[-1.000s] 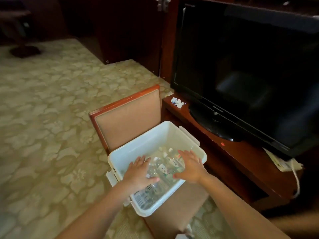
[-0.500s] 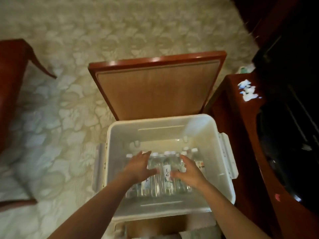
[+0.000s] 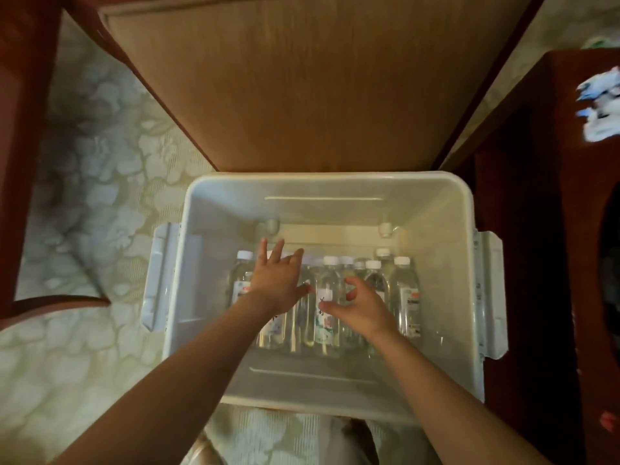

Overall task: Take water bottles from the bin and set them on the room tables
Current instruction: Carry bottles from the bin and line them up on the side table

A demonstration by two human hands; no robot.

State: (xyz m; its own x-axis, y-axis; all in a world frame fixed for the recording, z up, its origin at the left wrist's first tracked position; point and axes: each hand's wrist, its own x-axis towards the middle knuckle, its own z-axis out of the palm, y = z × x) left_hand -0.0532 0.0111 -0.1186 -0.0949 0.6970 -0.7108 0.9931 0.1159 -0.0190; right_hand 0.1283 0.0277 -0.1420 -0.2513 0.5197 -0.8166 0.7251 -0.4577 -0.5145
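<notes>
A white plastic bin (image 3: 436, 209) sits below me and holds several clear water bottles (image 3: 407, 297) with white caps, lying side by side along its floor. My left hand (image 3: 278, 280) reaches into the bin with fingers spread flat over the bottles on the left. Just right of it, my right hand (image 3: 360, 305) hovers over the middle bottles, its fingers curled and apart around nothing; a labelled bottle (image 3: 323, 317) lies between the two hands. Part of the row is hidden under my hands.
The bin rests against a wooden chair back (image 3: 318, 88). A dark wooden table (image 3: 550, 229) stands on the right with crumpled white paper (image 3: 600, 109) on it. Another wooden chair's arm (image 3: 23, 129) is at the left. Patterned carpet (image 3: 84, 196) covers the floor.
My view has tilted down and closer over the bin. Both hands have gone deeper toward the bottles, the left spreading forward, the right curling its fingers.
</notes>
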